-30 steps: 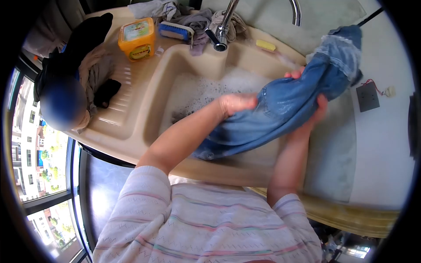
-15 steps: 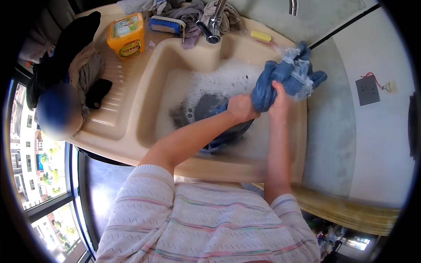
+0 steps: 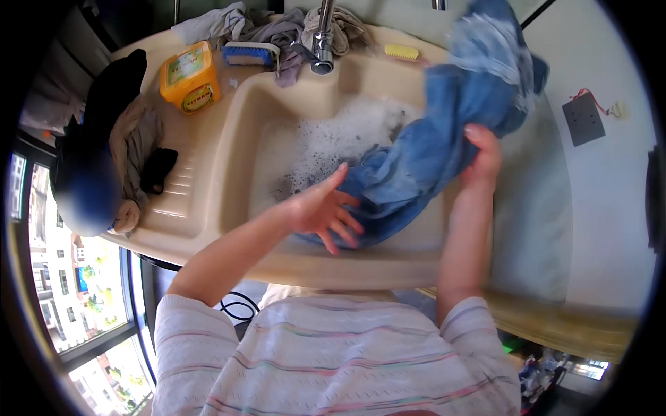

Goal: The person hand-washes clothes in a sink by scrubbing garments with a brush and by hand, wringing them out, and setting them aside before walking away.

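Observation:
Wet blue denim [image 3: 444,118] with a pale, frayed section stretches from the upper right down into the sink [image 3: 236,159]. My right hand [image 3: 482,156] grips it on its right side, thumb on top. My left hand [image 3: 325,211] is off to the lower left, fingers spread, beside the denim's lower end and holding nothing. Grey, foamy water [image 3: 319,149] surrounds the part of the cloth that lies in the basin. How far the denim goes under the water is hidden.
An orange tub [image 3: 189,76], a blue brush [image 3: 250,54] and grey cloths [image 3: 277,35] lie behind the sink, left of the faucet [image 3: 322,41]. A yellow brush [image 3: 402,52] is at the back right. Dark and beige clothes [image 3: 132,139] cover the left drainboard.
The denim was bunched between both hands and is now spread out longer. My left hand has let go and moved left and down, its fingers opened. My right hand has shifted slightly right.

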`<state>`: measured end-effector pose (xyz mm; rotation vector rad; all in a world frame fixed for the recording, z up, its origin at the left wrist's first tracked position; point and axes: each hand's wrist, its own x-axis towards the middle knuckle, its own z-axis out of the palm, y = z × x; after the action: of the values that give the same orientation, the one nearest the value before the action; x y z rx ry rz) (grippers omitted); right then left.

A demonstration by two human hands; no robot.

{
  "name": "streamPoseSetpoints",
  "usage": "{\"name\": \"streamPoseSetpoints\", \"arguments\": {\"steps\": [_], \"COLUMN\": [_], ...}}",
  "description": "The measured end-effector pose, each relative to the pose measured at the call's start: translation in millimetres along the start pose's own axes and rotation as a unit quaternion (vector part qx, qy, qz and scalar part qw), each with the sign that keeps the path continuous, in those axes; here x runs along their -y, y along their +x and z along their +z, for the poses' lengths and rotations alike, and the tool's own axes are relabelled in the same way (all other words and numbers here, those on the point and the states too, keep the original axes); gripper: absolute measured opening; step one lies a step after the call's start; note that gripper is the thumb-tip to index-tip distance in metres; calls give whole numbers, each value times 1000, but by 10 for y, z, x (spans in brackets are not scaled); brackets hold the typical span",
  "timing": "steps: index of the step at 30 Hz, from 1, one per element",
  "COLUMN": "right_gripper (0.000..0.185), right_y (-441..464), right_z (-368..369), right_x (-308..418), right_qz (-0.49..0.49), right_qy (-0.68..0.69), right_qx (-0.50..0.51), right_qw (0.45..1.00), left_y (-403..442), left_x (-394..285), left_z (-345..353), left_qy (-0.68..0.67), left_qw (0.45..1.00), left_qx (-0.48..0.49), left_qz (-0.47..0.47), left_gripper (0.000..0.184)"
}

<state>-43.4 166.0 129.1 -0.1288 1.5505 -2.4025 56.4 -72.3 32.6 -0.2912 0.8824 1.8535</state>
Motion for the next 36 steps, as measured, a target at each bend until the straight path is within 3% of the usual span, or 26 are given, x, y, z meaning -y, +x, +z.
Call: {"name": "streamPoseSetpoints", "arguments": {"steps": [2,3,5,6,10,12,14,17,18,19,20,21,23,25,27,29,32,34,36], "right_gripper": [34,38,44,49,67,77,85,105,114,116,119,119,120,110,93,70,35,24,22], "right_y": [-54,-125,-327,-247,-477,-473,-417,-156,-90,-67,-55,-11,154,364,629,827,863,710,800], "right_z": [254,532,1101,1156,1486,1468,1235,337,39,-127,-250,-256,-153,-156,-149,-35,62,206,116], "right_x": [-115,-150,-150,-584,-1224,-1184,-682,-417,-573,-816,-1036,-1149,-1390,-1782,-2207,-2459,-2334,-1784,-1526], "right_qz": [29,53,34,-256,-326,-376,-428,-287,-226,-175,-123,-119,-112,-83,-120,-214,2,-8,38], "right_qy": [-154,-219,-403,-364,-479,-492,-493,-571,-591,-630,-665,-651,-618,-616,-541,-372,-72,-148,-11], "right_qx": [120,180,277,405,415,417,403,233,176,178,178,162,136,149,153,152,77,-39,-20], "right_qw": [980,957,872,799,702,665,641,733,754,736,715,732,766,769,819,890,994,988,999], "left_y": [157,348,490,454,139,26,-24,-104,-129,-151,-209,-267,-318,-349,-370,-410,-545,-641,-682], "left_x": [39,47,-27,-29,48,73,61,-39,-96,-191,-351,-510,-521,-478,-465,-461,-495,-517,-508], "left_z": [125,47,33,46,80,66,39,-87,-101,-140,-135,-129,74,238,341,435,563,576,415], "left_qy": [-120,-175,-214,-213,-116,-48,7,27,-33,-93,-126,-159,-162,-168,-155,-134,-86,-43,7], "left_qw": [991,969,931,925,909,886,865,858,888,914,951,973,969,963,954,941,917,907,904], "left_qx": [51,156,232,224,93,40,-3,-33,-29,-24,12,38,44,45,28,-2,-67,-110,-145], "left_qz": [21,79,181,222,390,460,502,513,457,395,283,166,181,205,256,312,384,404,403], "left_gripper": [104,80,74,71,59,53,48,40,39,39,41,43,48,51,52,53,56,58,60]}}
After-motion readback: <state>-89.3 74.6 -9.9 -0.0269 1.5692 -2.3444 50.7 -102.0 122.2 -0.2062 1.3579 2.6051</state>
